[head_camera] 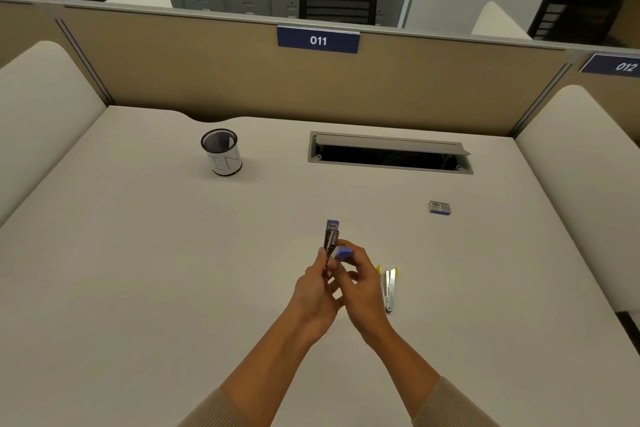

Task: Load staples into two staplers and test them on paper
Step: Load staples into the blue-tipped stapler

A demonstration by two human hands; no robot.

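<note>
Above the desk (173,253), left hand (311,293) and right hand (363,284) both grip the blue stapler (331,237) (hinged open).

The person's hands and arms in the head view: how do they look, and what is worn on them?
The left hand and the right hand are bare: no gloves, and no ring or watch shows. The forearms are uncovered too. Near the bottom edge the left sleeve and the right sleeve appear, both of beige ribbed knit, ending well above the wrists.
</note>
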